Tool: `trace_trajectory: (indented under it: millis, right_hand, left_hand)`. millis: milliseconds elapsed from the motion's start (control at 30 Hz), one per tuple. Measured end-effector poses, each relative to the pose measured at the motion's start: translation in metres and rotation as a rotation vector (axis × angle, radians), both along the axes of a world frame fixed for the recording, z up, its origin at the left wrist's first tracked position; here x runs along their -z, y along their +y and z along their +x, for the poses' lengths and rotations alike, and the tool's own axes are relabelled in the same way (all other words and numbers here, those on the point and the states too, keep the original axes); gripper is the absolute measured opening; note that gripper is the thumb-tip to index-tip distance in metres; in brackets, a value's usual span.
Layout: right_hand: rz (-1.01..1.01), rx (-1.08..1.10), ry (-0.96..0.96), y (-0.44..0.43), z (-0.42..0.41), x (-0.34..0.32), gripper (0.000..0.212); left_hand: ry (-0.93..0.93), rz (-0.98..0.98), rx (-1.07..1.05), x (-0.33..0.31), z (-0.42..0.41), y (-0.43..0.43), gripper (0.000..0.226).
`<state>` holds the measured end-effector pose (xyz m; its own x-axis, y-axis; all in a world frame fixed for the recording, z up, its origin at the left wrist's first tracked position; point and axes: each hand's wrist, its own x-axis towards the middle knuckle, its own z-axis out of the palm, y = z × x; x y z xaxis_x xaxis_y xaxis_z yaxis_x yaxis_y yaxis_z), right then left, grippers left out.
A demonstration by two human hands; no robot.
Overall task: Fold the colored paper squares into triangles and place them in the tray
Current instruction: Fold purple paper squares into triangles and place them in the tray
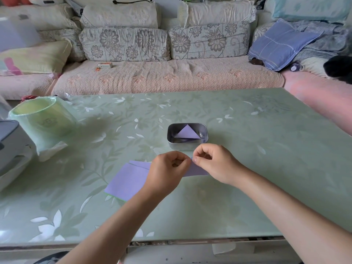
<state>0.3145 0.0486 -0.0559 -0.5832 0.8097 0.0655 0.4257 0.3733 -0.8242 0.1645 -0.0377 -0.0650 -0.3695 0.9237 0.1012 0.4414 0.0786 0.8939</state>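
Note:
A small metal tray stands at mid-table with one folded purple triangle inside it. Just in front of it, my left hand and my right hand meet over a purple paper. Each hand pinches its upper corner between thumb and fingertips. Most of that paper is hidden under my hands. A stack of purple paper squares lies flat to the left, partly under my left wrist, with a green edge showing beneath it.
A pale green cylindrical container in a plastic bag sits at the table's left, beside a grey and white appliance. The green floral table ends close to me. A sofa with cushions runs behind it.

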Motion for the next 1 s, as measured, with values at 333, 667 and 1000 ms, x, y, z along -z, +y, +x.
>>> trace_trajectory:
  millis: [333,667,1000]
  right_hand:
    - [0.032,-0.002,0.089,-0.005,-0.005,-0.002,0.025]
    - [-0.048,0.090,0.239,0.003,-0.002,-0.006,0.029]
    - [-0.064,0.080,0.192,0.004,-0.001,-0.009,0.025]
  left_hand:
    - [0.186,0.075,-0.010,-0.004,-0.002,-0.001,0.010]
    - [0.285,0.103,0.025,-0.006,-0.021,-0.001,0.014]
    - [0.190,0.160,0.016,-0.015,-0.023,-0.003,0.009]
